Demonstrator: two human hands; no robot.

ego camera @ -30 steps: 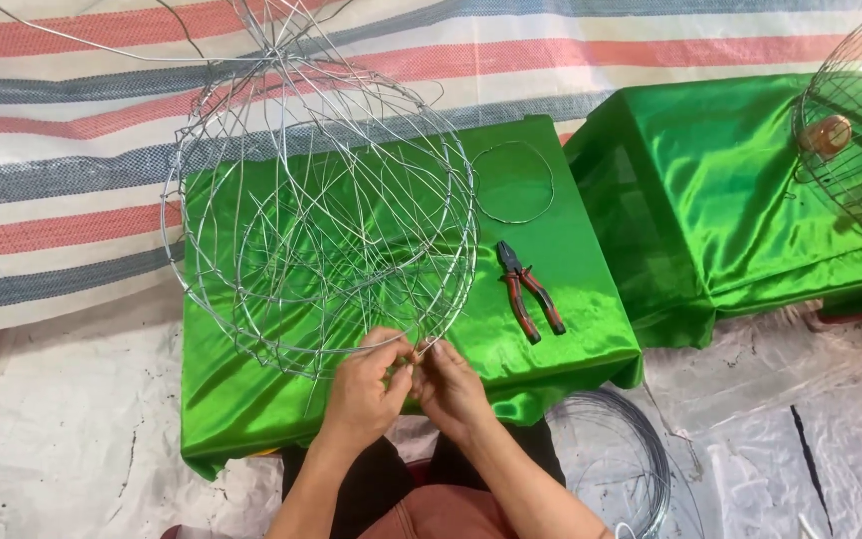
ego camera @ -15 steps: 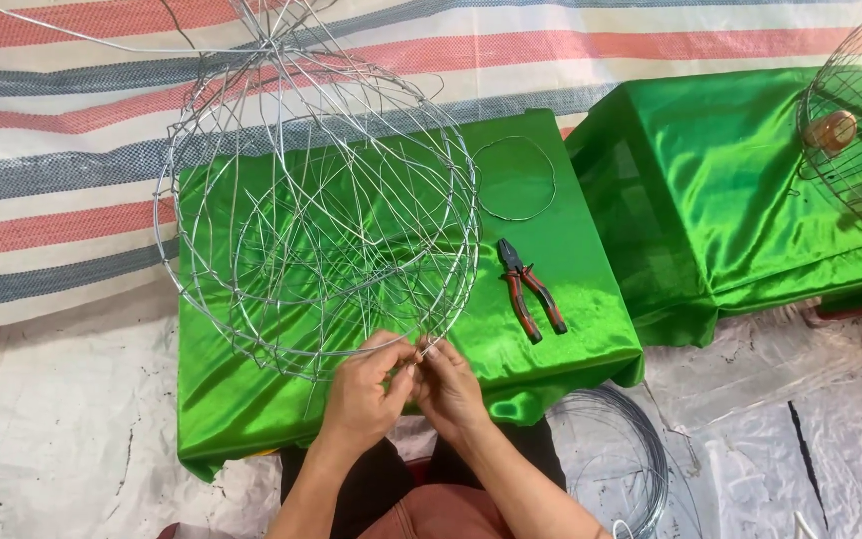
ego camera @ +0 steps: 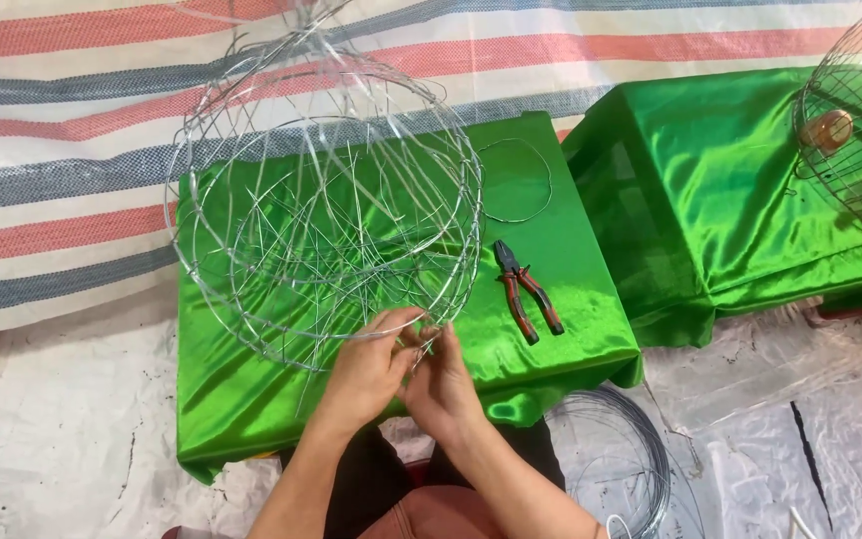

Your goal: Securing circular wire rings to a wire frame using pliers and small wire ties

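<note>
Here your left hand (ego camera: 366, 364) and right hand (ego camera: 441, 384) both pinch the near rim of the wire basket (ego camera: 326, 205), steadying it tilted on the green table (ego camera: 551, 329) so the joint faces you; pliers (ego camera: 526, 289) lie just beside it, within reach.

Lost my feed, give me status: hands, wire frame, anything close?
Both hands, left hand and right hand, pinching wire frame rim. Pliers lie beside it, untouched.

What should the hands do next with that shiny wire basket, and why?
Probably keep twisting the thin wire at the wire basket's near rim. Both the left hand and right hand pinch there, fingertips together, while the pliers lie unused on the green cloth.
</note>
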